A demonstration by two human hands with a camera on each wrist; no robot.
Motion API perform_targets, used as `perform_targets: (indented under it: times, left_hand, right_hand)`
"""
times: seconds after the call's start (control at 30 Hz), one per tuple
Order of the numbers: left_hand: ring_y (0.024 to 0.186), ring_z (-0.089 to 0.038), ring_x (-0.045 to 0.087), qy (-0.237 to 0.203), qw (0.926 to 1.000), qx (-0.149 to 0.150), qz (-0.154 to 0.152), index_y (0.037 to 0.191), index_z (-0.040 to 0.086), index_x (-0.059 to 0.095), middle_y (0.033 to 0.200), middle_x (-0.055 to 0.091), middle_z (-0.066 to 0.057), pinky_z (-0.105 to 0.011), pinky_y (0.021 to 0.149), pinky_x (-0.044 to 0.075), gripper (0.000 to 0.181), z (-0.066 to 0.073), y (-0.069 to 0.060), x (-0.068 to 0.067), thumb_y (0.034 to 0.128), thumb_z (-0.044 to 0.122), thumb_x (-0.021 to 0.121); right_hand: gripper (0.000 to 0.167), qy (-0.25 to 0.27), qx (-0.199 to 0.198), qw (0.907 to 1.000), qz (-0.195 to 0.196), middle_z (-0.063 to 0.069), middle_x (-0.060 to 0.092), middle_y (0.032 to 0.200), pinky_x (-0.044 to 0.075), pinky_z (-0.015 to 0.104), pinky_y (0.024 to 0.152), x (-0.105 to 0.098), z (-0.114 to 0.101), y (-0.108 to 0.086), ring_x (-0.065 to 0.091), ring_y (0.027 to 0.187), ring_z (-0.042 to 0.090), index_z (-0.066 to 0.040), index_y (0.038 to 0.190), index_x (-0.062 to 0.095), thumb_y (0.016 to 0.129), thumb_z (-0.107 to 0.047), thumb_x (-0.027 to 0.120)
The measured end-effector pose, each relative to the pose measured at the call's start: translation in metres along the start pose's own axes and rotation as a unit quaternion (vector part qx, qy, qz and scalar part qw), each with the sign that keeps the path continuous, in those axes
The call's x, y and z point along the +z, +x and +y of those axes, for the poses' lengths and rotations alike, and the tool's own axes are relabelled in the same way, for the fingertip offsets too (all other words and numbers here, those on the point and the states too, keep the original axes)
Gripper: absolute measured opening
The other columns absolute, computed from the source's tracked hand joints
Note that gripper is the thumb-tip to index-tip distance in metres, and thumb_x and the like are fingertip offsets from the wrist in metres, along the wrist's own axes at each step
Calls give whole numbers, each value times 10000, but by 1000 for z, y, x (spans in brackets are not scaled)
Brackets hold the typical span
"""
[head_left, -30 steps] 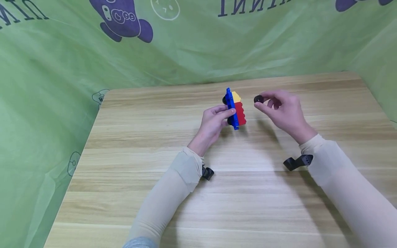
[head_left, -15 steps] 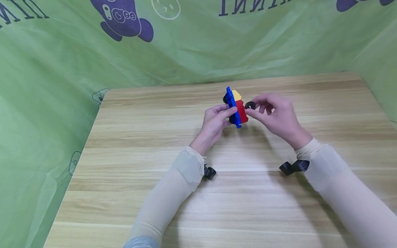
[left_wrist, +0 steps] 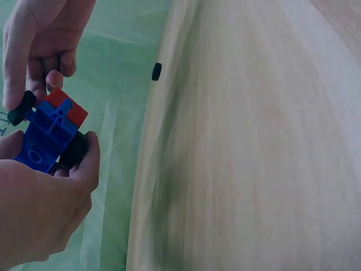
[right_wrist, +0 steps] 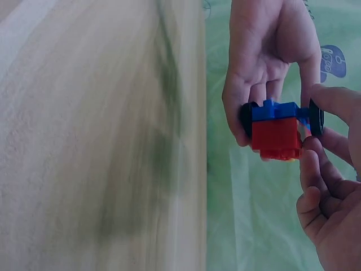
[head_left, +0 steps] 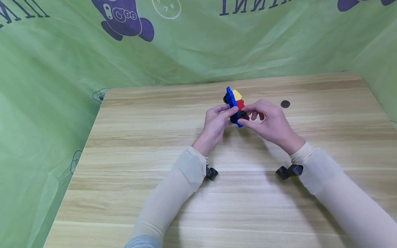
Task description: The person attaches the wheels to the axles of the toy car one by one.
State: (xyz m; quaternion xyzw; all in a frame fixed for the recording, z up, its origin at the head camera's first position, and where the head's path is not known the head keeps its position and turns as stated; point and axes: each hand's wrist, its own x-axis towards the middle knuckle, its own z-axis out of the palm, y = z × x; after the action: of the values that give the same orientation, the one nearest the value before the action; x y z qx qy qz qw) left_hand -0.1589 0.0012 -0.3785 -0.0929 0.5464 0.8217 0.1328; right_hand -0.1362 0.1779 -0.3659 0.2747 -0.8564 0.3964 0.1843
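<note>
My left hand (head_left: pixel 214 124) grips a small toy car (head_left: pixel 231 97) above the table. It has a blue chassis, a red block (right_wrist: pixel 275 134) and a yellow block (head_left: pixel 237 94). Black wheels (head_left: pixel 225 99) sit on the side towards the left hand. Between thumb and fingers, my right hand (head_left: pixel 273 124) pinches another black wheel (head_left: pixel 243 114) at the car's near right side. In the right wrist view this wheel (right_wrist: pixel 317 117) is by the end of a blue axle stub; whether it is fully seated I cannot tell. The left wrist view shows the chassis underside (left_wrist: pixel 48 135).
A loose black wheel (head_left: pixel 285 104) lies flat on the wooden table (head_left: pixel 149 137), beyond the right hand. Green printed cloth (head_left: pixel 201 51) hangs behind the table and along its sides. Small black cameras (head_left: pixel 212 173) are strapped to both wrists.
My right hand has moved left and slightly nearer, bringing the wheel from apart to against the car's side. The loose wheel on the table has come into view from behind that hand.
</note>
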Motion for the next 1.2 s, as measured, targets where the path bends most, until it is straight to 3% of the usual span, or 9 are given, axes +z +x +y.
perform_targets:
  times: [0.4,0.9,1.03,1.2]
  left_hand:
    - [1075,-276,719,-125,9997,88,168,1208,-74,652,1182,726,-202,-372,923,605,318,-4,0,1,922,45,722]
    - [1046,-265,728,-115,9998,85,170,1194,-64,659,1175,729,-202,-358,913,609,302,-5,-1,1,923,52,723]
    - [1002,-239,733,-142,9998,93,140,1191,-58,663,1169,733,-196,-353,910,609,294,-6,-1,2,925,51,721]
    - [1032,-251,727,-165,9997,119,107,1200,-59,655,1181,728,-192,-358,920,606,304,-5,-3,3,923,49,722]
  right_hand:
    - [344,186,269,9993,-188,52,665,827,379,187,607,2,-5,-2,536,723,173,-43,1077,770,752,-42,880]
    - [292,505,579,9970,-82,53,665,825,363,150,581,3,-5,-7,505,703,86,-45,1106,777,819,-13,819]
    - [227,759,1165,9903,-22,43,679,841,397,133,586,4,-8,-6,504,703,46,-35,1090,779,864,-52,790]
    - [337,1007,2548,9613,-288,41,699,955,488,135,630,0,-11,-1,593,750,36,-25,1145,725,878,-215,804]
